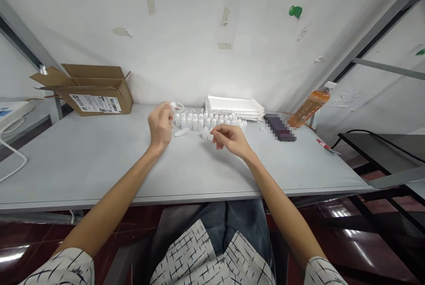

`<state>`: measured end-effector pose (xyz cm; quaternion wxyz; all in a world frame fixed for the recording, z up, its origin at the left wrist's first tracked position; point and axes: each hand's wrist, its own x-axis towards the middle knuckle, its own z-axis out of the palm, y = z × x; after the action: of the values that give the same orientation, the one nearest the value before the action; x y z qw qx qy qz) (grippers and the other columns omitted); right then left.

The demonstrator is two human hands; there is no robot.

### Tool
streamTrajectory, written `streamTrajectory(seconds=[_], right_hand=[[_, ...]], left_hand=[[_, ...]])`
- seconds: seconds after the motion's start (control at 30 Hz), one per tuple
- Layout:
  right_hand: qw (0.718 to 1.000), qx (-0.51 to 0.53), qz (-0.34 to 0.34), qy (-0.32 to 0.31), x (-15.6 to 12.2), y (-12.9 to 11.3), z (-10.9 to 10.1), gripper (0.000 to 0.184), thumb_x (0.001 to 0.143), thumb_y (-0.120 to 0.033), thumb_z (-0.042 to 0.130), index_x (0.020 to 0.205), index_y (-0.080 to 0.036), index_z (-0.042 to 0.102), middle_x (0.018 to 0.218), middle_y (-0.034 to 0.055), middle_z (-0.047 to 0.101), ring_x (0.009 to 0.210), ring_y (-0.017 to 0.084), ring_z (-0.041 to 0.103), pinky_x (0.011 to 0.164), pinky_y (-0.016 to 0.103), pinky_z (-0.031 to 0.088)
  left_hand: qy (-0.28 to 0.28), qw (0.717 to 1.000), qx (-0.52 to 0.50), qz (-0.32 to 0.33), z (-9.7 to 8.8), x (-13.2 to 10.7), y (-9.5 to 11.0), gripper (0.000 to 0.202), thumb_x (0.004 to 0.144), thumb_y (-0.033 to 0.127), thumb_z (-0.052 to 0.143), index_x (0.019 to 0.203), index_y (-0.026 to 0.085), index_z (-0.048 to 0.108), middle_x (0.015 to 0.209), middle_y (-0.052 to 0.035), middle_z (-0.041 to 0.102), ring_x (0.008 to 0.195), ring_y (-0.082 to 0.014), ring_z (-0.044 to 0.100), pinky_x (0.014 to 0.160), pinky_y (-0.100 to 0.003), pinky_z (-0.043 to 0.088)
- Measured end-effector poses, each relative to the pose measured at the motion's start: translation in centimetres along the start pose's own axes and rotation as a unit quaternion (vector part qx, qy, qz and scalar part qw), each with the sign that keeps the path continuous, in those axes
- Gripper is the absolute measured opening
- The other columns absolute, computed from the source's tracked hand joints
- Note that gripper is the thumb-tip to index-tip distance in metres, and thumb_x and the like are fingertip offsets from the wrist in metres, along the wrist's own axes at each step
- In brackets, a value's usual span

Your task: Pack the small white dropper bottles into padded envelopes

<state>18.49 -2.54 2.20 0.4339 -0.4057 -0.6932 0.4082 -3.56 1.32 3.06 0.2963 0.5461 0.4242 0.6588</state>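
By bottles (199, 122), left hand (161, 126), perhaps pinching cap (173, 105)

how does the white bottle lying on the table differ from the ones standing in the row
The lying bottle rests on its side, while the standing bottles are upright. The lying bottle also sits alone in front of the row, whereas the standing bottles are packed closely side by side. Both are small and white, and look like plastic.

Shipping label (95, 103) on carton (89, 82), seemingly illegible
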Motion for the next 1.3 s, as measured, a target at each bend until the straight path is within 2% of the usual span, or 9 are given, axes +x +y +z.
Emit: streamTrajectory(seconds=[0.13, 0.37, 0.5, 0.6, 0.73, 0.87, 1.0, 1.17, 1.3], right_hand=[[0.996, -0.071, -0.028, 0.036, 0.1, 0.7, 0.0, 0.022, 0.090, -0.036, 0.056, 0.084, -0.017, 0.065, 0.064, 0.0000, 0.064, 0.048, 0.010, 0.059, 0.052, 0.023, 0.047], [0.976, -0.201, -0.052, 0.071, 0.3, 1.5, 0.0, 0.023, 0.091, -0.033, 0.050, 0.081, -0.018, 0.064, 0.057, -0.0009, 0.060, 0.050, 0.012, 0.058, 0.057, 0.024, 0.046], [0.956, -0.263, -0.079, 0.101, 0.4, 1.7, -0.2, 0.026, 0.091, -0.034, 0.048, 0.077, -0.019, 0.064, 0.055, 0.0000, 0.060, 0.050, 0.013, 0.054, 0.056, 0.024, 0.042], [0.941, -0.305, -0.093, 0.114, 0.4, 2.0, 0.4, 0.028, 0.092, -0.034, 0.048, 0.078, -0.017, 0.067, 0.057, 0.0021, 0.062, 0.053, 0.014, 0.056, 0.058, 0.025, 0.041], [0.920, -0.381, -0.085, 0.009, 0.8, 2.0, 3.5, 0.027, 0.092, -0.031, 0.050, 0.107, -0.016, 0.068, 0.072, 0.0049, 0.071, 0.067, 0.018, 0.065, 0.066, 0.027, 0.042], [0.853, -0.503, -0.090, -0.106, 2.4, 1.1, 7.8, 0.038, 0.092, -0.021, 0.046, 0.129, -0.015, 0.056, 0.096, 0.0122, 0.074, 0.081, 0.024, 0.068, 0.066, 0.029, 0.042], [0.809, -0.569, -0.066, -0.132, 4.9, 0.1, 10.2, 0.042, 0.083, -0.003, 0.046, 0.123, -0.009, 0.057, 0.093, 0.0174, 0.073, 0.082, 0.027, 0.069, 0.068, 0.031, 0.045], [0.796, -0.583, -0.053, -0.157, 7.0, -0.1, 10.9, 0.038, 0.079, 0.006, 0.044, 0.104, -0.006, 0.069, 0.092, 0.0219, 0.073, 0.089, 0.029, 0.069, 0.072, 0.034, 0.047], [0.797, -0.575, -0.071, -0.171, 6.7, -0.1, 10.8, 0.033, 0.080, 0.003, 0.046, 0.097, -0.010, 0.071, 0.088, 0.0195, 0.073, 0.087, 0.029, 0.069, 0.070, 0.033, 0.045]], left_hand=[[0.009, 0.998, -0.048, -0.027, -1.1, 2.0, -0.7, 0.019, 0.079, 0.035, 0.051, 0.083, 0.019, 0.061, 0.068, 0.0001, 0.045, 0.055, -0.0109, 0.041, 0.040, -0.020, 0.029], [0.058, 0.996, 0.049, -0.055, -2.6, 3.9, -1.7, 0.028, 0.079, 0.040, 0.057, 0.097, 0.019, 0.059, 0.085, -0.0029, 0.063, 0.072, -0.0130, 0.059, 0.050, -0.018, 0.040], [0.022, 0.992, 0.107, -0.063, -3.7, 4.6, -2.3, 0.025, 0.078, 0.038, 0.061, 0.095, 0.019, 0.059, 0.095, -0.0046, 0.071, 0.091, -0.0170, 0.064, 0.068, -0.022, 0.044], [-0.013, 0.986, 0.134, -0.095, -4.4, 4.9, -2.9, 0.026, 0.074, 0.036, 0.066, 0.093, 0.019, 0.059, 0.099, -0.0050, 0.073, 0.096, -0.0185, 0.063, 0.073, -0.024, 0.042], [-0.051, 0.979, 0.162, -0.110, -5.0, 5.2, -3.5, 0.029, 0.065, 0.038, 0.070, 0.083, 0.015, 0.067, 0.089, -0.0057, 0.072, 0.087, -0.0191, 0.062, 0.071, -0.024, 0.042], [-0.080, 0.974, 0.169, -0.126, -5.5, 5.3, -3.6, 0.040, 0.058, 0.047, 0.077, 0.079, 0.014, 0.072, 0.079, -0.0050, 0.071, 0.082, -0.0204, 0.060, 0.069, -0.026, 0.043], [-0.125, 0.965, 0.187, -0.136, -6.0, 5.2, -3.8, 0.041, 0.055, 0.054, 0.080, 0.068, 0.016, 0.070, 0.068, -0.0042, 0.068, 0.070, -0.0188, 0.057, 0.060, -0.027, 0.041], [-0.219, 0.929, 0.252, -0.157, -6.0, 5.1, -4.1, 0.048, 0.055, 0.055, 0.080, 0.043, 0.017, 0.053, 0.042, 0.0014, 0.047, 0.046, -0.0108, 0.040, 0.048, -0.026, 0.032], [-0.251, 0.901, 0.327, -0.135, -5.7, 4.9, -4.2, 0.054, 0.063, 0.056, 0.074, 0.037, 0.017, 0.047, 0.036, 0.0010, 0.044, 0.041, -0.0095, 0.037, 0.048, -0.026, 0.029]])
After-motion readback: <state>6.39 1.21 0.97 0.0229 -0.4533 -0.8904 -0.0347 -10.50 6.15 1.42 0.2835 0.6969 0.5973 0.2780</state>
